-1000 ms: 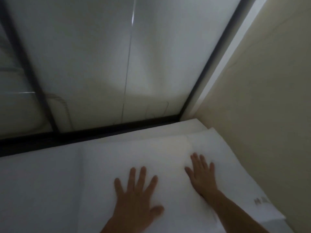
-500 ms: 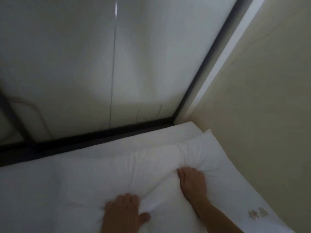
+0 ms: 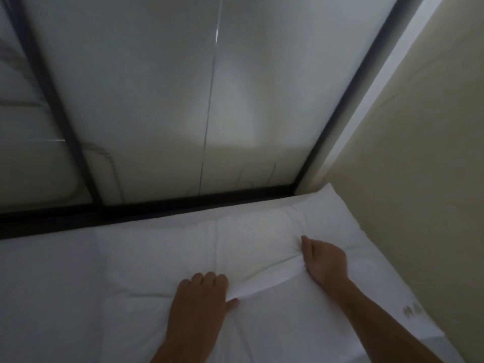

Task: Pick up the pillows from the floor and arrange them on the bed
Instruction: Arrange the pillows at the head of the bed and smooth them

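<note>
A white pillow point(image 3: 162, 260) lies flat on the bed point(image 3: 44, 284), pushed against the right wall and close to the dark frame at the head end. My left hand point(image 3: 199, 302) is curled on the pillow's middle, pinching a fold of its cover. My right hand point(image 3: 324, 260) grips the same raised fold further right, fingers closed into the fabric. A ridge of bunched cloth runs between the two hands. A small printed mark point(image 3: 412, 310) shows near the pillow's right edge.
A black metal frame point(image 3: 157, 205) runs along the head of the bed, with a pale panel point(image 3: 209, 100) rising behind it. A beige wall point(image 3: 432, 179) closes off the right side. White sheet extends to the left.
Both hands went from lying flat with spread fingers to clenched on the pillow's cover, pulling up a fold between them. The view has shifted slightly.
</note>
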